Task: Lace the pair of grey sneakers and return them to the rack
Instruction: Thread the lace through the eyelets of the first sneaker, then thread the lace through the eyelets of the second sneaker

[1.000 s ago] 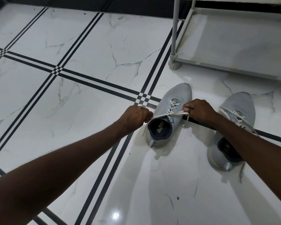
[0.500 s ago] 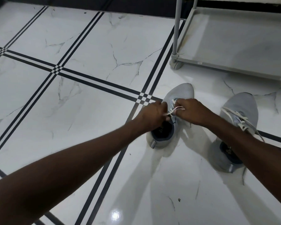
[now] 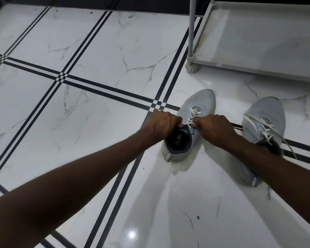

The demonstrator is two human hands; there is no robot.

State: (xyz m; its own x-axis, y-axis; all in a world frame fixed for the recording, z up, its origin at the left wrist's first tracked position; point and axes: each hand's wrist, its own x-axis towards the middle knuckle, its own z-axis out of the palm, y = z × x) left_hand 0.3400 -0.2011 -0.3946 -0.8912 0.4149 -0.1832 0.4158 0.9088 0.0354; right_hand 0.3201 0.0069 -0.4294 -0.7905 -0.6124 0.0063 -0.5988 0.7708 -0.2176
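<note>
Two grey sneakers stand on the white marble floor, toes pointing away from me. Over the left sneaker, my left hand and my right hand each pinch an end of its white lace just above the dark opening. The hands almost touch over the tongue. The right sneaker sits a little apart, partly under my right forearm, with its white lace threaded and loose ends trailing toward the heel.
A pale grey shoe rack on castors stands at the back right, its bottom shelf bare, with an upright post and a wheel nearest the sneakers. Black stripe lines cross the floor tiles.
A second ago my hands were apart, pulling the lace taut sideways. They have come together over the left sneaker's tongue and now hold the lace ends close.
</note>
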